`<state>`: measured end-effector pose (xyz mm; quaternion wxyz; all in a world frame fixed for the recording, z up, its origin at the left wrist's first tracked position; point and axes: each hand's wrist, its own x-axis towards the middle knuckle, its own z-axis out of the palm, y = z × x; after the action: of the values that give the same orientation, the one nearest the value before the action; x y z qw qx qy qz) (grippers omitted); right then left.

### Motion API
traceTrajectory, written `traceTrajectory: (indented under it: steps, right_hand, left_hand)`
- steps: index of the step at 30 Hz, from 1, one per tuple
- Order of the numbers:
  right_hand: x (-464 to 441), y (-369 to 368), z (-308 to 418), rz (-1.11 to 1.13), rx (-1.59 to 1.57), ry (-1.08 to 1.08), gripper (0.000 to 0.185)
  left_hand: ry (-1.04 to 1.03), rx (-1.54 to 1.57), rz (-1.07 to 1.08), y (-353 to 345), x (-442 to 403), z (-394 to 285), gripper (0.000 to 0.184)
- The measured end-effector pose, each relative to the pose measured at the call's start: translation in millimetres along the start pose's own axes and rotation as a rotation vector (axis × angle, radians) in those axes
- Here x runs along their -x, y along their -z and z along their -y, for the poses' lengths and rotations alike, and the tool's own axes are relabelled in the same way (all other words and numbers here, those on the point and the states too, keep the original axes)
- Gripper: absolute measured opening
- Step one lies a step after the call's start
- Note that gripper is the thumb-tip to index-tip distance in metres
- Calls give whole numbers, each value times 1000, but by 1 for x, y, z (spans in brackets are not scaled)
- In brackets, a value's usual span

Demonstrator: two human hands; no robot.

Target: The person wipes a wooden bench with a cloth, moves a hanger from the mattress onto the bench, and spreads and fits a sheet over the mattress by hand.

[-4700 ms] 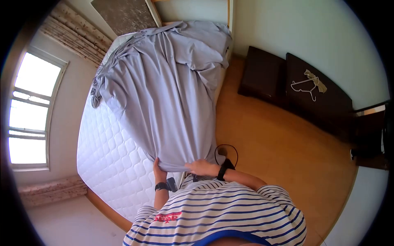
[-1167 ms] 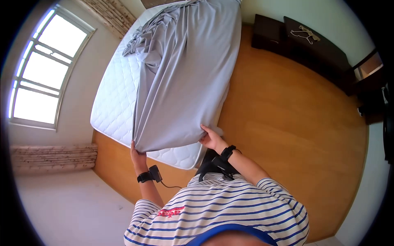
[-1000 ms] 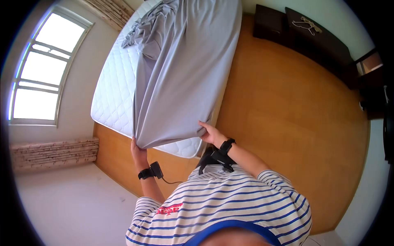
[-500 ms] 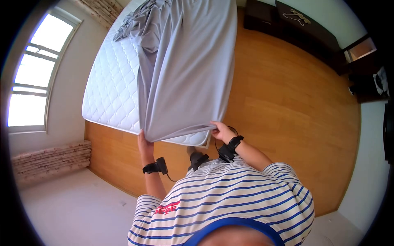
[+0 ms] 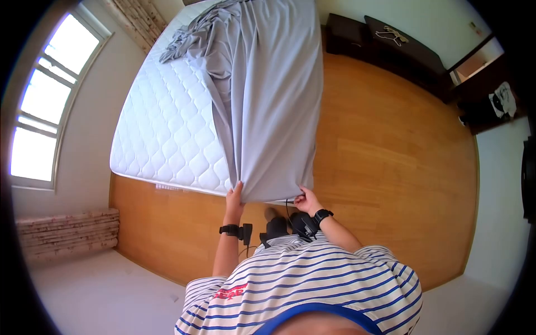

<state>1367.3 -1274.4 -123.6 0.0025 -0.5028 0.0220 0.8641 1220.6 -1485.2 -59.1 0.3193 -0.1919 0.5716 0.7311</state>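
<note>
A grey bed sheet lies over the right part of a white quilted mattress and is bunched up toward the far end. At the near edge, my left hand pinches the left side of the sheet's hem. My right hand grips the hem at the mattress's near right corner, which the cloth hides. Between both hands the hem runs almost straight, and long folds stretch away from my left hand. The mattress's left part is bare.
Wooden floor surrounds the bed. On the left are a window and a patterned curtain. A dark low cabinet with hangers on it stands at the far right. Dark and white clothes lie near the right wall.
My left hand has moved right, drawing the sheet's left edge along and baring more mattress. My right hand has come down and slightly right, and the sheet now covers the near right corner.
</note>
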Motion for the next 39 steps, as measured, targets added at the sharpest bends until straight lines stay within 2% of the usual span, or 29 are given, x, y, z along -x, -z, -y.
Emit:
traceTrajectory:
  steps: [3,5,9,11,13,15,16,18,19,21,23,25,27,29,31,33,35,37,39]
  right_hand:
    - [-5,20,-6,-21,-15,-18,20]
    - [-13,24,-3,-123,-53,-87,20]
    - [-28,33,0,-66,-52,-57,28]
    - [-21,32,-3,-13,-87,-6,31]
    - [-8,28,-3,13,-106,11,29]
    - [-15,32,-8,-23,-171,0,28]
    - [-16,30,-12,15,-150,21,29]
    - [-18,24,-26,52,-142,63,29]
    - [-18,19,-32,34,-113,104,28]
    - [-20,7,-62,20,-104,173,27]
    - [-19,-9,-88,86,-182,284,25]
    - [-19,-23,-118,13,-180,301,22]
    - [-11,-40,-136,-13,-153,333,20]
    - [-17,-44,-152,-16,-206,371,19]
    - [-13,-41,-160,-52,-213,443,18]
    - [-7,-35,-169,-84,-226,502,16]
    - [4,-28,-172,-121,-337,489,13]
    - [5,-23,-181,-111,-449,464,12]
    - [0,-20,-186,5,-638,455,15]
  left_hand:
    - [15,-18,31,4,6,-8,34]
    - [-29,10,43,3,0,0,29]
    - [-15,-17,-22,18,-11,15,24]
    - [68,-8,52,35,-26,24,23]
    - [125,0,28,48,-31,26,25]
    - [-233,-677,232,63,-37,23,22]
    - [-235,-677,248,66,-45,20,22]
    - [392,214,69,72,-65,13,25]
    - [399,205,92,81,-75,12,25]
    - [-405,-981,367,116,-89,8,28]
    - [-694,-1106,306,138,-124,-4,30]
    - [-584,-981,293,146,-135,-45,27]
    - [-653,-1103,231,168,-162,-61,23]
    - [-674,-1034,233,187,-185,-91,19]
    - [204,142,493,226,-271,-83,15]
    - [-239,-1032,375,207,-258,-112,29]
    - [525,419,387,182,-240,-132,44]
    - [644,453,342,163,-218,-150,54]
    - [612,399,369,149,-200,-153,50]
